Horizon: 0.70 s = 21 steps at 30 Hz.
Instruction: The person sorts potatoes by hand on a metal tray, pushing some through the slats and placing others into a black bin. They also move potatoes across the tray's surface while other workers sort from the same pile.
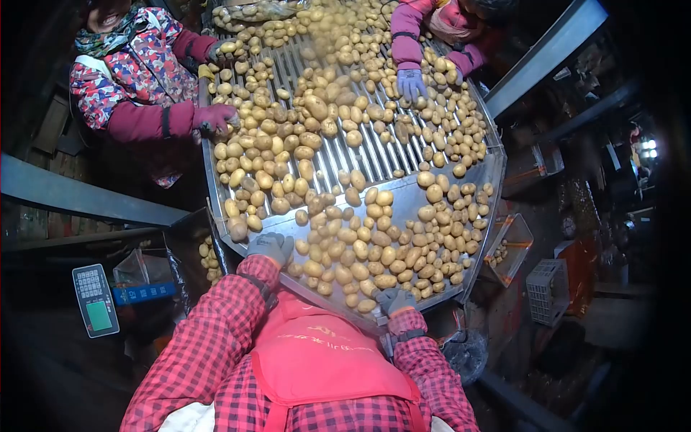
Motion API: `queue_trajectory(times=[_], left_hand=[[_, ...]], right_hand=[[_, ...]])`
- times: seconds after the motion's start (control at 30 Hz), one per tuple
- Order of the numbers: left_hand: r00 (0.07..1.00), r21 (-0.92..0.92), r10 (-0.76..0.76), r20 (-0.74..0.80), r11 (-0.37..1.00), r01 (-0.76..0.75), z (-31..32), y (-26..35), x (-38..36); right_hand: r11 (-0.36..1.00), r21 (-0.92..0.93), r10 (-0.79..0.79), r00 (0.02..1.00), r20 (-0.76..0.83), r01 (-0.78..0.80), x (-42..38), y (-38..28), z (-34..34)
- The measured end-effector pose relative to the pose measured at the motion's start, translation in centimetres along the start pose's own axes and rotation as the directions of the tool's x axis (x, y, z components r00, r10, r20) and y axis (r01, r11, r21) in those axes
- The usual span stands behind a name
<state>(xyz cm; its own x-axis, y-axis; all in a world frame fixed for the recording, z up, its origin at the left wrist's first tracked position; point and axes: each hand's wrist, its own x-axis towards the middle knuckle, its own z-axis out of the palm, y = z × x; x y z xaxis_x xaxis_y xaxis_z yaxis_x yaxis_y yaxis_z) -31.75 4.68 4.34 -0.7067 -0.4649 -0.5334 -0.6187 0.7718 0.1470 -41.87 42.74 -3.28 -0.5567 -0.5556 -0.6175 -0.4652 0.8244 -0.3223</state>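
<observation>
My left hand, in a grey glove, lies on the bare metal at the left of the sorting table's near end, fingers stretched toward the potatoes beside it. No potato shows in its grasp. At the near rim, my right hand, also gloved in grey, has its fingers against the edge of a pile of potatoes; it looks open, though its fingertips are partly hidden among them. The potatoes are yellow-brown, of mixed sizes, some darker.
Slatted metal rollers carry more potatoes beyond. One co-worker's gloved hand is at the left side; another's purple glove reaches in at the right. A scale display, a plastic crate and slanted metal posts surround the table.
</observation>
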Motion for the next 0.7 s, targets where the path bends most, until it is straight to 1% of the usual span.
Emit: queue_trajectory(times=[0.1,0.2,0.27,0.3,0.37,0.4,0.43,0.47,0.5,0.53,0.57,0.6,0.63,0.7], left_hand=[[0.998,0.069,0.055,0.004,0.996,-0.055,-0.3,-0.1,-0.1],[0.995,0.125,0.104,0.008,0.987,-0.105,-0.4,-0.1,-0.4],[0.986,0.137,0.162,-0.031,0.978,-0.157,1.6,-1.3,0.3],[0.980,0.145,0.191,-0.050,0.973,-0.182,2.5,-1.9,0.7],[0.988,0.109,0.148,-0.039,0.984,-0.143,2.9,-2.0,1.1],[0.991,0.101,0.129,-0.032,0.987,-0.125,2.6,-1.8,1.0],[0.994,0.093,0.110,-0.026,0.990,-0.107,2.3,-1.6,1.0],[0.991,0.120,0.126,-0.043,0.985,-0.120,2.8,-1.9,1.0],[0.989,0.151,0.140,-0.044,0.980,-0.132,2.6,-1.8,0.7],[0.987,0.182,0.154,-0.046,0.973,-0.143,2.4,-1.8,0.4],[0.985,0.213,0.168,-0.047,0.965,-0.154,2.2,-1.7,0.1],[0.981,0.235,0.191,-0.047,0.956,-0.175,2.3,-1.9,0.1],[0.980,0.235,0.194,-0.037,0.955,-0.180,2.0,-1.5,0.0],[0.985,0.212,0.174,-0.010,0.963,-0.168,0.2,-0.2,-0.8]], right_hand=[[0.990,-0.072,-0.123,0.991,-0.056,0.119,-0.2,0.2,-0.6],[0.965,0.246,-0.044,0.984,-0.172,0.087,-1.3,0.1,-2.0],[0.888,0.418,0.003,0.908,-0.420,0.191,-1.7,0.8,-3.6],[0.835,0.487,0.050,0.847,-0.530,0.255,-1.8,0.9,-4.8],[0.763,0.569,0.132,0.787,-0.603,0.308,-4.0,-1.6,-12.4],[0.798,0.472,0.081,0.711,-0.699,0.374,-5.4,-2.5,-16.4],[0.783,0.276,-0.053,0.501,-0.864,0.558,-6.0,-3.3,-19.9],[0.821,0.128,-0.080,0.335,-0.939,0.556,-8.1,-6.0,-23.7],[0.576,0.289,-0.055,0.390,-0.919,0.764,-10.1,-7.0,-26.5],[0.513,0.401,0.019,0.457,-0.889,0.759,-12.8,-7.7,-28.4],[0.699,-0.051,-0.269,0.195,-0.943,0.714,-14.5,-9.7,-31.0],[0.691,-0.321,-0.469,0.065,-0.881,0.648,-16.5,-11.6,-32.9],[0.614,-0.487,-0.630,0.014,-0.776,0.621,-18.3,-13.5,-34.0],[0.414,-0.660,-0.846,-0.002,-0.533,0.626,-20.3,-17.5,-35.7]])
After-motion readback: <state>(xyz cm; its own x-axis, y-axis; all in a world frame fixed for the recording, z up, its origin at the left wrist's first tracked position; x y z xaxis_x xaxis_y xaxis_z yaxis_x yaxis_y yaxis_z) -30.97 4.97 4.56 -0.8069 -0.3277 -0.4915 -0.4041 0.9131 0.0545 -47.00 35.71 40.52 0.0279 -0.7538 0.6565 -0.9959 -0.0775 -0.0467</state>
